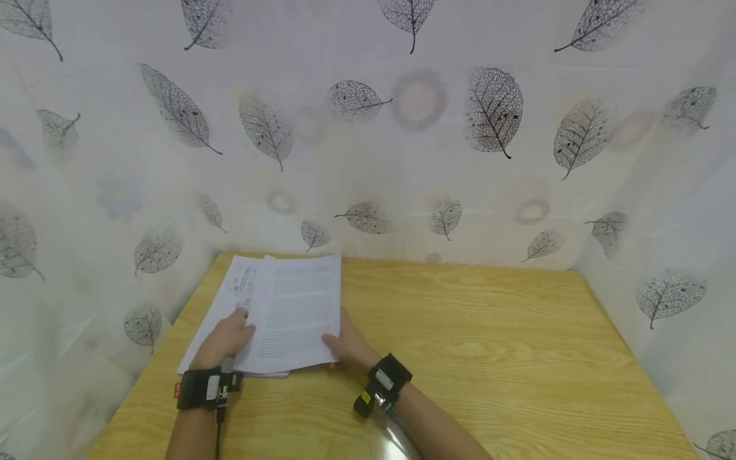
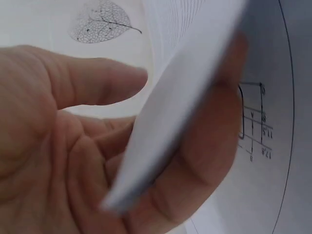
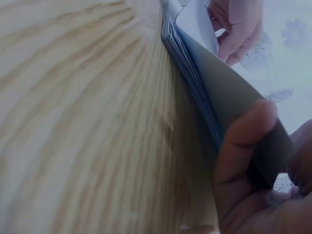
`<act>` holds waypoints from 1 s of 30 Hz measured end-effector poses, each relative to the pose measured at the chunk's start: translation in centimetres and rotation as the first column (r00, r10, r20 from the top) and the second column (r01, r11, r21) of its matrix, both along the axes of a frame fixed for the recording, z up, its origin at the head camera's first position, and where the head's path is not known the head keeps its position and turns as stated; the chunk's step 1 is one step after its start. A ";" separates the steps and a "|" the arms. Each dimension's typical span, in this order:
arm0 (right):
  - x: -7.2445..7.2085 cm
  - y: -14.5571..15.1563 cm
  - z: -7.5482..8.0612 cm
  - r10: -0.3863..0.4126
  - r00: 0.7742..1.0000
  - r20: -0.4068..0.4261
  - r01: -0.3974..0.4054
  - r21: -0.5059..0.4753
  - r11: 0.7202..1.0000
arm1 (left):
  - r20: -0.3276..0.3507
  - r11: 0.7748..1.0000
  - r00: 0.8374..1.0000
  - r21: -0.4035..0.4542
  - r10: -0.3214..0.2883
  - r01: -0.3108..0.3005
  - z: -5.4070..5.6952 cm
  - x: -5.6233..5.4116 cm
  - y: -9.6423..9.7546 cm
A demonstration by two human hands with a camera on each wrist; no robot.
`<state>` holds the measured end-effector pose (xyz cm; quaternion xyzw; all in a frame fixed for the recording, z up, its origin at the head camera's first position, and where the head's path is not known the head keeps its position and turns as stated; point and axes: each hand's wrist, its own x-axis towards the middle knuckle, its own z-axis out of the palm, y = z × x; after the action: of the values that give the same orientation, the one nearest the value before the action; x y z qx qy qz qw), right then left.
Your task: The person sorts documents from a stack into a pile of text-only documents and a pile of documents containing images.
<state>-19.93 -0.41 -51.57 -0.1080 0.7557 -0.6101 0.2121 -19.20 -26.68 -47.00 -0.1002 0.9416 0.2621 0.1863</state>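
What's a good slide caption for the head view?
Right grip holds printed pages, left grip at their opposite edge, over a wood-grain table.

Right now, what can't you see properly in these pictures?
Head view: the writing on the top sheet, too small to read.
Left wrist view: the drawing, partly hidden by the left hand.
Right wrist view: the right hand, cut off by the picture's edge.
Right wrist view: the paper stack, packed too tightly to count.

Free tabletop (image 1: 489, 332) right, papers (image 1: 299, 313) blocking left
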 end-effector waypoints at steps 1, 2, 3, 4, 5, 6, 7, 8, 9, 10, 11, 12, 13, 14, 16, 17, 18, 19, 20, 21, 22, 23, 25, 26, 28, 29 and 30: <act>0.1 0.4 0.0 0.001 1.000 -0.014 -0.001 -0.003 1.000 | 0.007 1.000 1.000 0.012 -0.018 0.018 -0.1 -0.1 0.1; 0.3 0.9 0.1 0.002 1.000 -0.024 -0.002 -0.008 1.000 | 0.010 0.999 0.999 0.027 -0.035 0.035 -0.2 -0.1 0.2; 0.4 1.3 0.1 0.005 0.999 -0.034 -0.005 -0.016 1.000 | 0.016 0.998 0.999 0.044 -0.051 0.050 -0.3 -0.2 0.4; 0.5 1.8 0.1 0.005 0.999 -0.047 -0.006 -0.024 1.000 | 0.016 0.996 0.997 0.059 -0.071 0.070 -0.3 -0.2 0.6; 0.5 2.3 0.1 0.007 0.998 -0.056 -0.009 -0.028 1.000 | 0.012 0.993 0.996 0.077 -0.090 0.089 -0.4 -0.1 0.8; 0.6 2.8 -0.1 0.006 0.998 -0.066 -0.008 -0.027 1.000 | 0.009 0.990 0.995 0.096 -0.103 0.101 -0.4 -0.1 1.0; 0.7 3.4 -0.2 0.007 0.997 -0.078 -0.009 -0.027 1.000 | 0.009 0.987 0.993 0.112 -0.116 0.114 -0.4 0.0 1.2; 0.8 4.1 -0.3 0.009 0.997 -0.078 -0.012 -0.035 0.999 | 0.010 0.984 0.992 0.129 -0.128 0.126 -0.4 0.1 1.5; 0.8 4.7 -0.5 0.012 0.996 -0.084 -0.016 -0.040 0.999 | 0.006 0.981 0.990 0.136 -0.143 0.141 -0.4 0.1 1.7; 0.9 5.4 -0.7 0.014 0.996 -0.087 -0.019 -0.046 0.999 | -0.001 0.978 0.988 0.143 -0.157 0.155 -0.4 0.2 2.0; 1.0 6.0 -0.8 0.018 0.996 -0.091 -0.023 -0.050 0.998 | -0.008 0.975 0.986 0.149 -0.168 0.168 -0.4 0.3 2.3; 1.0 6.7 -0.9 0.020 0.995 -0.093 -0.025 -0.049 0.998 | -0.017 0.972 0.983 0.149 -0.183 0.183 -0.4 0.3 2.6; 1.1 7.3 -1.0 0.027 0.995 -0.094 -0.032 -0.053 0.998 | -0.030 0.969 0.980 0.145 -0.198 0.201 -0.4 0.3 3.0; 1.0 7.9 -1.0 0.031 0.994 -0.101 -0.037 -0.054 0.998 | -0.047 0.966 0.976 0.140 -0.213 0.218 -0.5 0.4 3.4; 1.0 9.1 -0.8 0.035 0.993 -0.110 -0.038 -0.021 0.999 | -0.085 0.957 0.967 0.141 -0.242 0.252 -0.5 0.4 4.4; 1.0 9.8 -0.6 0.037 0.994 -0.101 -0.038 -0.004 0.999 | -0.102 0.952 0.961 0.142 -0.257 0.270 -0.5 0.4 4.9; 0.9 10.4 -0.3 0.041 0.995 -0.094 -0.039 0.016 0.999 | -0.119 0.946 0.953 0.142 -0.278 0.293 -0.6 0.4 5.4; 0.9 11.0 -0.1 0.039 0.996 -0.085 -0.037 0.030 0.999 | -0.133 0.939 0.947 0.147 -0.293 0.311 -0.6 0.5 5.9; 0.8 11.7 0.2 0.038 0.997 -0.072 -0.035 0.048 0.998 | -0.143 0.931 0.939 0.153 -0.312 0.333 -0.6 0.6 6.4; 0.8 12.4 0.5 0.037 0.998 -0.054 -0.033 0.068 0.997 | -0.160 0.921 0.930 0.157 -0.332 0.356 -0.7 0.6 7.0; 0.8 13.1 0.8 0.032 0.999 -0.044 -0.028 0.089 0.996 | -0.174 0.913 0.920 0.158 -0.350 0.377 -0.7 0.7 7.5; 0.8 13.8 1.0 0.023 0.999 -0.036 -0.019 0.108 0.994 | -0.184 0.906 0.913 0.158 -0.364 0.393 -0.8 0.8 8.0; 0.8 15.3 1.2 0.002 0.999 -0.037 0.003 0.139 0.990 | -0.204 0.894 0.900 0.159 -0.387 0.420 -1.0 1.0 9.0; 0.9 16.0 1.3 -0.005 0.999 -0.040 0.011 0.159 0.987 | -0.216 0.887 0.890 0.151 -0.402 0.437 -1.2 1.0 9.5; 1.0 17.3 1.3 -0.018 0.998 -0.055 0.028 0.191 0.981 | -0.243 0.875 0.873 0.144 -0.422 0.463 -1.4 1.0 10.4; 1.1 17.9 1.3 -0.024 0.998 -0.055 0.035 0.200 0.979 | -0.253 0.867 0.864 0.139 -0.436 0.478 -1.5 0.9 10.9; 1.1 18.4 1.3 -0.030 0.998 -0.050 0.040 0.202 0.979 | -0.264 0.859 0.853 0.132 -0.450 0.494 -1.5 0.8 11.4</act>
<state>-18.82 18.04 -50.25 -0.0867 0.8204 -0.5309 0.1937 -18.41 -15.30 -48.49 0.1840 0.9216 0.3087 0.1468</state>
